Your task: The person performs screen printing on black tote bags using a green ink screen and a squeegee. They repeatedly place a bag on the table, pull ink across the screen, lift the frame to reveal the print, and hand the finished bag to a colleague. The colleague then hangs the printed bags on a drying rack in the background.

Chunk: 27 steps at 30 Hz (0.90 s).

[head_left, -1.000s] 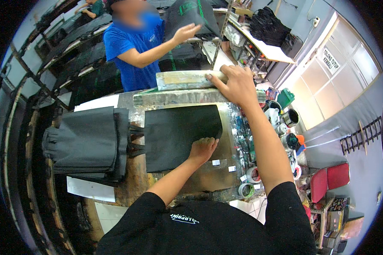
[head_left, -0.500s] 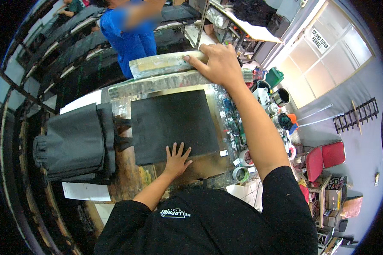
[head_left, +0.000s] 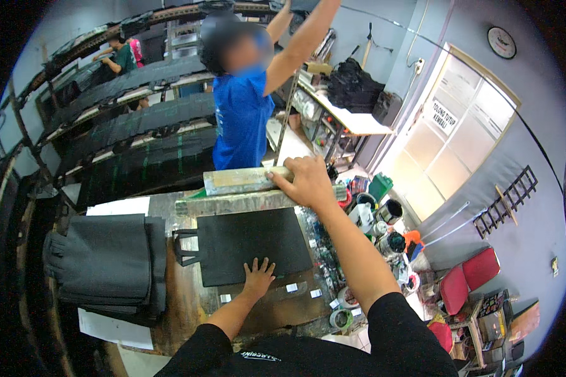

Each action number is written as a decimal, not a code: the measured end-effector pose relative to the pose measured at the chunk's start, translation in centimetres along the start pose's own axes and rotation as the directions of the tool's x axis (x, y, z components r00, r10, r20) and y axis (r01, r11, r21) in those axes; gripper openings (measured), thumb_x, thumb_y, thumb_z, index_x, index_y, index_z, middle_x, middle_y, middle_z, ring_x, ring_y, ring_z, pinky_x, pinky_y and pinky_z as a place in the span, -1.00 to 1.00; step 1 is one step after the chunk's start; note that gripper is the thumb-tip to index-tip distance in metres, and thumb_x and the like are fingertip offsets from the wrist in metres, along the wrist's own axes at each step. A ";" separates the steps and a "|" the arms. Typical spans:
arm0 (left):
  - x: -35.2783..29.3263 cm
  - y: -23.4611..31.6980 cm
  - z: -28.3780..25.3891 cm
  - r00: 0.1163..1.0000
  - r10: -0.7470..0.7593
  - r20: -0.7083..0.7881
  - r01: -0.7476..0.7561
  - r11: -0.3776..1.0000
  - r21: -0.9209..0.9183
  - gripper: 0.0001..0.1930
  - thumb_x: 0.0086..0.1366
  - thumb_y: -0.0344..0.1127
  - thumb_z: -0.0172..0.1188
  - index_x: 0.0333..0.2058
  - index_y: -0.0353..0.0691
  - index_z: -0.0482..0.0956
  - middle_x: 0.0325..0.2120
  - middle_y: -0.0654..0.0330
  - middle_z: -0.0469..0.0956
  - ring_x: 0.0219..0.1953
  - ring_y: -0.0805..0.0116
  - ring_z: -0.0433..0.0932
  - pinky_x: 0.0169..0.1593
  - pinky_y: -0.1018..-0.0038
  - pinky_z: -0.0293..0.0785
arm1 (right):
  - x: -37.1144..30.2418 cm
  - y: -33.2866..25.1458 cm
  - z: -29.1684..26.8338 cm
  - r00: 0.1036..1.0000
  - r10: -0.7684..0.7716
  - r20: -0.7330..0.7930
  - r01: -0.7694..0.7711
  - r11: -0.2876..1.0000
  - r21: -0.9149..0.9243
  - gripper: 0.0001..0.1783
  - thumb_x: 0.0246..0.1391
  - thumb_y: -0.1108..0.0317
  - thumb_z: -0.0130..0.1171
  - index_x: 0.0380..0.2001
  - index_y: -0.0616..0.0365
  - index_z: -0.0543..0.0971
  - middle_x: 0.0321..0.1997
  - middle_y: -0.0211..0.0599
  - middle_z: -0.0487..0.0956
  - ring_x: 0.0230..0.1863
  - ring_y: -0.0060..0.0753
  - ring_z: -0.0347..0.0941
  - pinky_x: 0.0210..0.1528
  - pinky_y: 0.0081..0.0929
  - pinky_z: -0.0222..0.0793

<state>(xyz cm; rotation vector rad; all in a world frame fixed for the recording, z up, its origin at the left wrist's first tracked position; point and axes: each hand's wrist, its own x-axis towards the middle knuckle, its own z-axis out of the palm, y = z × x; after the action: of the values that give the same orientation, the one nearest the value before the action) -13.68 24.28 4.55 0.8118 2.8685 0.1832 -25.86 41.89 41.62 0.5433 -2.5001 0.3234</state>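
A flat black fabric bag (head_left: 251,245) lies on the worktable, its handle loops (head_left: 185,246) pointing left. My left hand (head_left: 258,276) rests palm down on the bag's near edge, fingers spread. Beyond the bag, my right hand (head_left: 307,179) is closed around the right end of a pale, paint-stained wooden bar (head_left: 242,180). Just in front of that bar runs a longer, stained wooden beam (head_left: 245,203), along the bag's far edge. How the two pieces join is hidden. Left of the bag sits a stack of similar black bags (head_left: 107,261).
Paint pots (head_left: 390,210) and tape rolls (head_left: 341,319) crowd the table's right side. A co-worker in a blue shirt (head_left: 242,119) stands beyond the table, arms raised. Racks with black sheets (head_left: 144,119) fill the left. A red chair (head_left: 468,279) stands at right.
My view has tilted up, showing more of the room. The co-worker's arms now reach upward. My left hand stays flat on the bag, and my right hand keeps its grip on the bar.
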 end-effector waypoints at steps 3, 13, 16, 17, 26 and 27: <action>0.9 0.5 -0.6 1.000 -0.009 0.001 0.009 0.999 -0.032 -0.41 0.60 0.02 0.00 0.48 -0.08 0.29 0.53 0.05 0.19 0.53 -0.25 0.16 0.45 -0.39 0.12 | 0.0 -0.2 -0.2 1.000 0.012 -0.003 -0.012 0.999 0.031 -0.33 0.25 -0.35 0.14 -0.38 0.11 0.70 -0.40 -0.09 0.65 -0.22 0.00 0.58 -0.02 -0.04 0.22; 0.7 -1.4 1.0 0.988 0.089 -0.127 -0.091 0.996 -0.010 -0.58 0.52 -0.03 0.13 0.20 -0.14 0.59 0.35 0.02 0.45 0.36 -0.15 0.43 0.34 -0.11 0.41 | 0.0 -0.5 -0.2 1.000 0.017 -0.018 -0.017 1.000 0.024 -0.36 0.28 -0.29 0.16 -0.45 0.13 0.66 -0.44 -0.12 0.61 -0.24 -0.04 0.56 -0.01 -0.06 0.23; 0.9 -1.6 0.8 0.982 0.105 -0.157 -0.114 0.992 -0.046 -0.65 0.49 -0.07 0.16 0.09 -0.14 0.63 0.30 0.01 0.51 0.30 -0.14 0.50 0.28 -0.09 0.48 | 0.0 -0.3 0.0 0.999 0.011 -0.036 -0.011 1.000 0.018 -0.35 0.27 -0.31 0.15 -0.47 0.13 0.64 -0.44 -0.10 0.62 -0.25 -0.02 0.56 -0.04 -0.05 0.22; 0.9 -1.7 0.9 0.979 0.117 -0.166 -0.128 0.990 -0.060 -0.68 0.48 -0.10 0.17 0.06 -0.14 0.64 0.28 -0.01 0.52 0.28 -0.14 0.51 0.26 -0.09 0.50 | 0.0 -0.3 0.0 1.000 0.013 -0.028 -0.013 1.000 0.012 -0.36 0.28 -0.29 0.16 -0.47 0.13 0.64 -0.45 -0.11 0.62 -0.25 -0.02 0.56 -0.03 -0.06 0.23; 0.1 -1.2 0.1 0.914 0.307 -0.264 -0.250 0.941 0.229 -0.75 0.30 -0.32 0.24 -0.09 -0.30 0.59 0.02 -0.16 0.63 0.05 -0.11 0.67 0.10 0.13 0.65 | 0.0 0.3 0.5 0.998 -0.023 -0.061 0.025 0.999 0.031 -0.35 0.28 -0.29 0.16 -0.47 0.15 0.65 -0.46 -0.09 0.62 -0.26 0.02 0.57 -0.04 -0.04 0.24; 0.6 -1.3 -0.5 0.925 0.284 -0.251 -0.242 0.952 0.185 -0.76 0.30 -0.33 0.24 -0.11 -0.31 0.58 -0.01 -0.13 0.64 0.02 -0.08 0.68 0.09 0.15 0.65 | 0.1 0.1 0.5 0.999 -0.018 -0.051 0.019 0.999 0.031 -0.35 0.28 -0.29 0.15 -0.46 0.15 0.65 -0.46 -0.09 0.62 -0.25 0.02 0.57 -0.03 -0.04 0.24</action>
<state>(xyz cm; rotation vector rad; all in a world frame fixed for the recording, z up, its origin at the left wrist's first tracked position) -14.94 23.52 4.73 1.3012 3.0444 0.1182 -26.23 41.79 41.22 0.5635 -2.4431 0.3654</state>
